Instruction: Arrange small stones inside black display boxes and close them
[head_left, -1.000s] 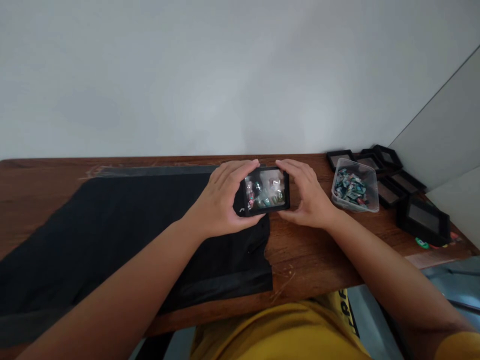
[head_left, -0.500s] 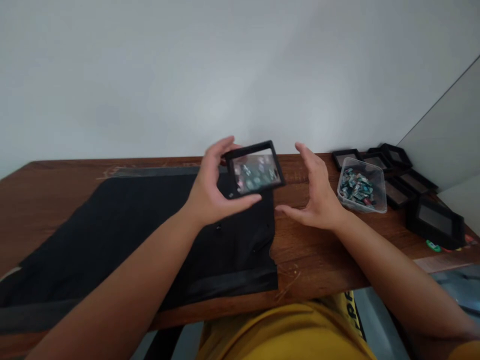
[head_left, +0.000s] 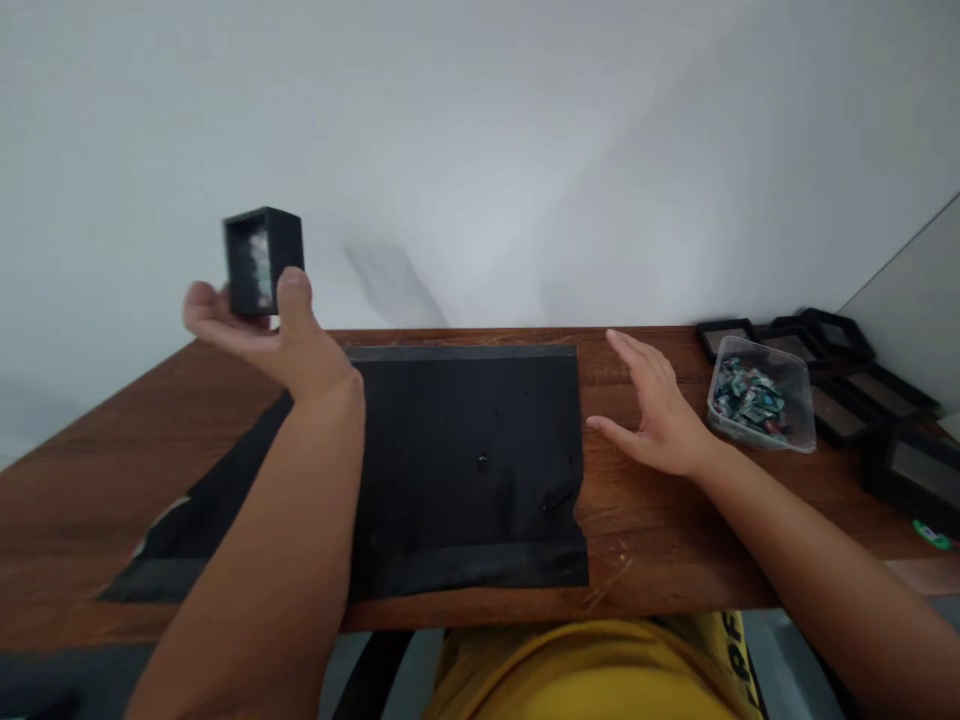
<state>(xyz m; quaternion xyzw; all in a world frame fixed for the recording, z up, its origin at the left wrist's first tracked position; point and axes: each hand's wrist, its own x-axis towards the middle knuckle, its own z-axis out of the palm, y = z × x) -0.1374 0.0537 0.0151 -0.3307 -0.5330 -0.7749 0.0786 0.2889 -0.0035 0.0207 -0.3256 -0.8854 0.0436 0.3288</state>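
Observation:
Raised at the left, my left hand grips a black box frame from below, with its thumb on the near side. The frame is turned partly sideways, and small shiny pieces show inside it. My right hand is over the wooden table with thumb and fingers apart, holding nothing. Between the hands a black cloth lies on the table, with a tiny shiny bit on it.
A clear plastic tub of small wrapped-looking pieces stands right of my right hand. Several black frames lie behind and beside it. A small green item is at the right edge. The wall rises behind the table.
My left hand has carried the frame left and upward, turning it away. My right hand stays open near the cloth's right edge. The view has shifted slightly.

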